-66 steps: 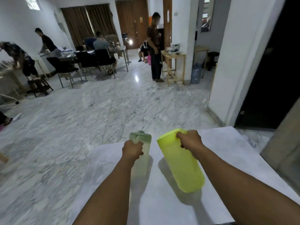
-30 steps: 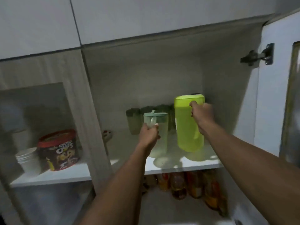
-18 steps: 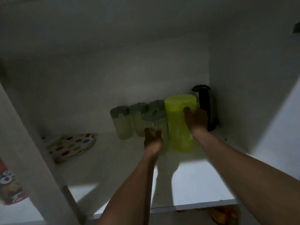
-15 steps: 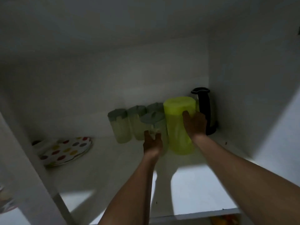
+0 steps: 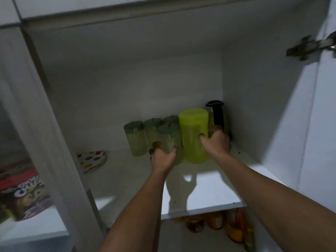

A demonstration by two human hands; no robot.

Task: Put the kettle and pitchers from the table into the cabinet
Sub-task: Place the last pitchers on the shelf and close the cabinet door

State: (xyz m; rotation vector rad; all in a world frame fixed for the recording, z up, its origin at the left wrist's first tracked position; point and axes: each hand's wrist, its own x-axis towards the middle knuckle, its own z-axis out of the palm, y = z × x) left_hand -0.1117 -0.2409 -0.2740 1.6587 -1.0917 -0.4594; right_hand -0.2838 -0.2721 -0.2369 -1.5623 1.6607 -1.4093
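Your left hand (image 5: 162, 157) grips the pale pitcher (image 5: 168, 140), right hand (image 5: 216, 142) wraps the yellow pitcher (image 5: 193, 135); both stand on the shelf (image 5: 209, 193) mid-frame, w/ the black kettle (image 5: 217, 115) just behind, right.

We see the back right of the cabinet shelf (image 5: 209, 195) packed tight: the black-handled kettle (image 5: 218, 115) in the corner against the side wall, the yellow-green pitcher (image 5: 193, 131) just beside it, then pale green pitchers (image 5: 143, 135) touching one another in a cluster. Our left hand (image 5: 162, 157) and right hand (image 5: 216, 142) fill the space just before them. The shelf's front half lies bare. At far left a spotted plate (image 5: 92, 160) leans; between it and the cluster the shelf lies open.
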